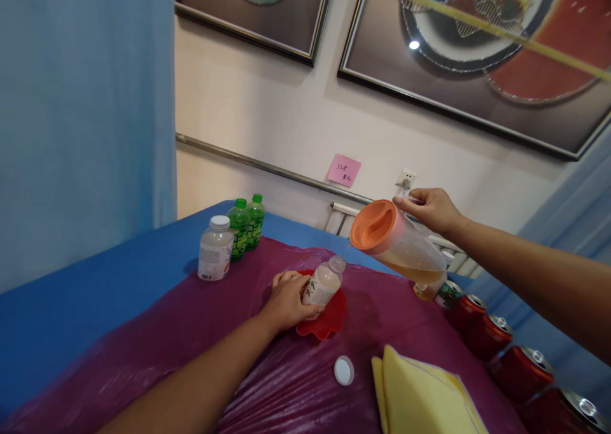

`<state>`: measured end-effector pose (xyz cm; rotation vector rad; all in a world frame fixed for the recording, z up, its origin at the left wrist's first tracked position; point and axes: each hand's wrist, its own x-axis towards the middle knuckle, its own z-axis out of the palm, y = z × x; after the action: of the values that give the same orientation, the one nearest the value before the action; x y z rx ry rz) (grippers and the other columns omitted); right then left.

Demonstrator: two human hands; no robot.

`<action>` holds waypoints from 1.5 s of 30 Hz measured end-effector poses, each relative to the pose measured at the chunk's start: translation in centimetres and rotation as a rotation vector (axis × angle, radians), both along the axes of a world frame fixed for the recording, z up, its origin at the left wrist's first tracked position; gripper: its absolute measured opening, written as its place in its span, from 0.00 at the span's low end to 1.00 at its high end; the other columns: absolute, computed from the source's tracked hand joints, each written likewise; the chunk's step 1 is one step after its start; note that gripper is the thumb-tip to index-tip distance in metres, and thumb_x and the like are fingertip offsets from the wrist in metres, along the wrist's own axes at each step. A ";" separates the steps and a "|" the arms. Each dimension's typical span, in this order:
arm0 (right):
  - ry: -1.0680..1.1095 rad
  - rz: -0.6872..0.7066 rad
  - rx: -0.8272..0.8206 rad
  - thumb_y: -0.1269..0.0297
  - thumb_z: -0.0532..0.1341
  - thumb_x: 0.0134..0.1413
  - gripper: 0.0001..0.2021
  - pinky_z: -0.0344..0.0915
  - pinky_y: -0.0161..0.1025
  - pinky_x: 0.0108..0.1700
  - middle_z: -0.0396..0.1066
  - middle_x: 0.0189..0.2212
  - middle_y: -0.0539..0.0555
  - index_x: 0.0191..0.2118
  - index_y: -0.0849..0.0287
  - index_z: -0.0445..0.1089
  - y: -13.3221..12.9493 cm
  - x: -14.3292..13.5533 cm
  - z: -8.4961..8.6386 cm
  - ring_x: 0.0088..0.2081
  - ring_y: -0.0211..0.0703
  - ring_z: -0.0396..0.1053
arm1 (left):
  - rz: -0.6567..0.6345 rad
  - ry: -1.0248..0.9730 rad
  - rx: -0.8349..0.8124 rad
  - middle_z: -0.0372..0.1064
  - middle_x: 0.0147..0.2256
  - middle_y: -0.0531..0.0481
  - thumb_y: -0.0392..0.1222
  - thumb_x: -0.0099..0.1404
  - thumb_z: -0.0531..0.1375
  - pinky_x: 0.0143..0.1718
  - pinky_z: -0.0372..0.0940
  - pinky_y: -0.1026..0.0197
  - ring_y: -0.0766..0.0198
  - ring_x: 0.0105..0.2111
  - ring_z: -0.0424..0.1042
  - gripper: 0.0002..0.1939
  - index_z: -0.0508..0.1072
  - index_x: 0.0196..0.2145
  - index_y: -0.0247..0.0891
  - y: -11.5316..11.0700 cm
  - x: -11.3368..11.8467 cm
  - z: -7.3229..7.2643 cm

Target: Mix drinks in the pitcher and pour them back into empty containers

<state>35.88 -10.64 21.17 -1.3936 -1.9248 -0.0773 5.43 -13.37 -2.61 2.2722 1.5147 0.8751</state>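
Observation:
My left hand [290, 299] is closed round a small clear plastic bottle [325, 282] with a leaf-patterned label. The bottle has no cap and leans to the right over a red scalloped dish [329, 322]. In my right hand [432, 210], by its handle, is a clear plastic pitcher [410, 252] with an orange lid [375, 225]. The pitcher is tilted to the left, its lid end near the bottle's mouth but apart from it. Yellowish liquid lies along its lower side. A white cap [344, 371] rests on the purple plastic sheet [281, 383].
A capped bottle [215, 249] and two green bottles [240, 229] stand at the back left. Several red cans [489, 336] line the right side. A folded yellow cloth [424, 396] lies in front. Behind the table are a metal rail [258, 162] and the wall.

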 end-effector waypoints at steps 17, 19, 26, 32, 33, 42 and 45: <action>0.003 -0.006 -0.004 0.40 0.63 0.50 0.28 0.43 0.38 0.23 0.44 0.17 0.44 0.18 0.53 0.51 0.1 0.2 0.0 0.22 0.34 0.44 | 0.005 -0.003 -0.006 0.76 0.50 0.44 0.61 0.49 0.71 0.60 0.52 0.42 0.42 0.54 0.68 0.34 0.77 0.51 0.44 0.0 0.1 0.0; 0.003 -0.004 -0.012 0.39 0.63 0.49 0.28 0.43 0.38 0.23 0.45 0.17 0.44 0.18 0.53 0.51 0.1 0.2 0.0 0.22 0.34 0.44 | 0.008 -0.008 0.000 0.76 0.50 0.44 0.62 0.49 0.70 0.60 0.52 0.42 0.42 0.54 0.68 0.34 0.77 0.51 0.44 0.1 0.1 -0.1; -0.026 -0.012 -0.007 0.38 0.62 0.49 0.28 0.43 0.38 0.24 0.45 0.17 0.44 0.18 0.53 0.52 0.1 0.1 0.0 0.22 0.34 0.45 | 0.006 -0.006 -0.002 0.77 0.49 0.43 0.63 0.49 0.70 0.59 0.52 0.43 0.43 0.54 0.68 0.34 0.77 0.50 0.44 0.2 0.0 -0.1; -0.019 -0.010 -0.004 0.38 0.63 0.49 0.28 0.43 0.37 0.23 0.45 0.17 0.44 0.18 0.53 0.51 0.0 0.1 0.0 0.22 0.34 0.45 | 0.006 0.009 -0.019 0.76 0.50 0.43 0.61 0.50 0.70 0.60 0.51 0.42 0.42 0.54 0.68 0.33 0.77 0.50 0.44 0.0 0.1 0.2; -0.016 -0.009 -0.001 0.38 0.63 0.49 0.28 0.43 0.37 0.23 0.45 0.17 0.44 0.18 0.53 0.51 -0.1 0.1 0.0 0.22 0.34 0.45 | 0.008 0.008 -0.017 0.76 0.50 0.43 0.61 0.50 0.70 0.60 0.52 0.43 0.42 0.54 0.68 0.33 0.77 0.50 0.44 -0.1 0.1 0.2; -0.025 -0.013 0.003 0.38 0.63 0.49 0.28 0.44 0.37 0.23 0.45 0.17 0.44 0.18 0.53 0.51 -0.2 0.0 0.1 0.22 0.34 0.45 | 0.008 0.007 -0.007 0.76 0.49 0.44 0.62 0.49 0.70 0.59 0.53 0.43 0.43 0.53 0.68 0.33 0.77 0.49 0.44 0.0 0.0 0.1; -0.036 -0.012 -0.003 0.39 0.62 0.49 0.28 0.44 0.38 0.24 0.45 0.17 0.44 0.18 0.53 0.51 -0.3 -0.1 0.1 0.22 0.34 0.45 | 0.000 0.006 -0.009 0.76 0.49 0.44 0.62 0.49 0.70 0.59 0.53 0.43 0.43 0.54 0.68 0.33 0.77 0.50 0.44 0.0 0.0 0.1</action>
<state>35.81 -10.90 21.29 -1.4147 -1.9469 -0.1051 5.46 -13.41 -2.47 2.2704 1.5187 0.8608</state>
